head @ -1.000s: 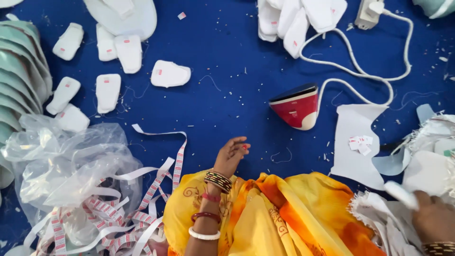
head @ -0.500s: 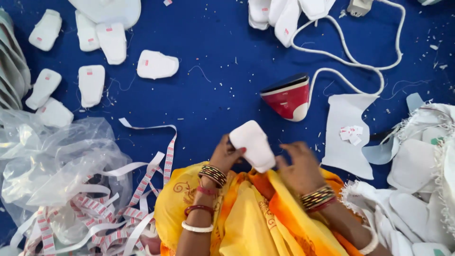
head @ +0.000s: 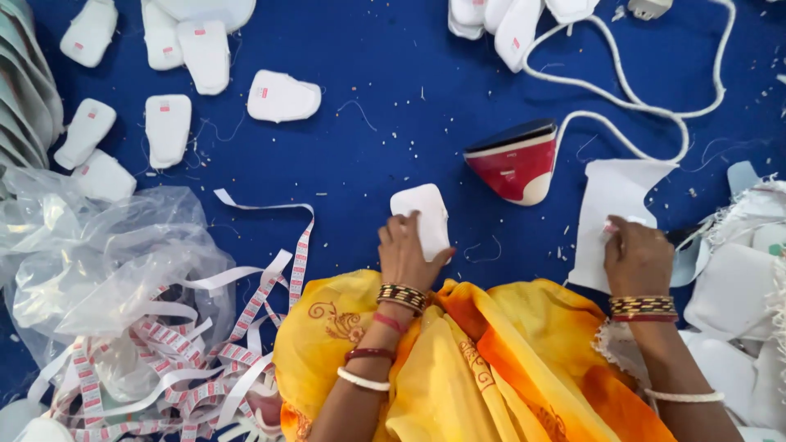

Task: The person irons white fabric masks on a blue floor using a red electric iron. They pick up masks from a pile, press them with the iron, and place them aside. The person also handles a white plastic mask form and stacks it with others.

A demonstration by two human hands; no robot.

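Note:
My left hand (head: 407, 252) holds a small white padded fabric piece (head: 424, 216) against the blue cloth floor, just above my lap in yellow-orange cloth. My right hand (head: 637, 255) rests on a white sheet of fabric (head: 614, 200) to the right, fingers curled on its lower part, beside a small red-marked label. A red and white electric iron (head: 517, 164) stands between the two hands, a little farther away, its white cord (head: 655, 106) looping off to the upper right.
Several white padded pieces (head: 282, 96) lie scattered at upper left and top (head: 508, 24). A crumpled clear plastic bag (head: 98, 262) and a tangle of red-printed white label tape (head: 205, 352) fill the lower left. More white fabric (head: 737, 286) is heaped at right.
Both hands held the white piece over my lap half a second ago. Now the left hand has set it down on the blue cloth and the right hand has moved right onto the white sheet.

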